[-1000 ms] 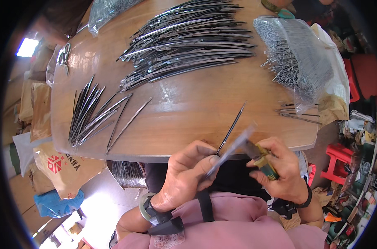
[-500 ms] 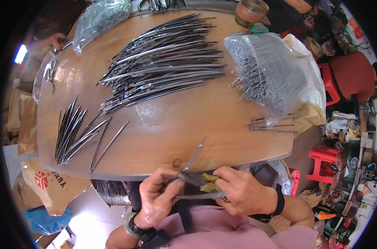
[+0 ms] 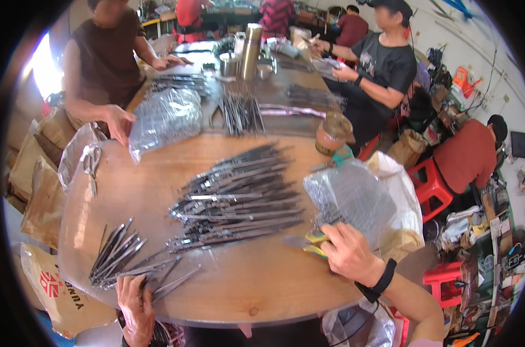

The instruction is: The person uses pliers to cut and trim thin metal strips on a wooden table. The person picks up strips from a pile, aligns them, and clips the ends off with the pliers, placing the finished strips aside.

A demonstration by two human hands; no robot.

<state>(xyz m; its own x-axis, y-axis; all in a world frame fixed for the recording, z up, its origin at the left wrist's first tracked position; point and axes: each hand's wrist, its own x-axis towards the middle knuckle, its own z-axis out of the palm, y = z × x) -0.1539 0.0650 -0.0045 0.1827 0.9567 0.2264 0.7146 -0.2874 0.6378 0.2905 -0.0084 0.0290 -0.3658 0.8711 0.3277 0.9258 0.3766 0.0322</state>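
My right hand grips pliers with yellow-green handles above the right part of the table; their jaws are blurred. At the table's near left edge, my left hand curls its fingers against a small pile of thin dark metal strips; what lies between the fingers is hidden. A large heap of similar strips covers the table's middle. Beyond my right hand rests a clear plastic bag full of thin metal pieces.
Scissors lie at the left edge. Another filled plastic bag sits farther back, with a co-worker's hand beside it. A brown jar stands at the far right. Red stools are on the right.
My hands have moved apart: the left to the small pile, the right forward and right with the pliers. The view has tilted up, showing co-workers and the farther table.
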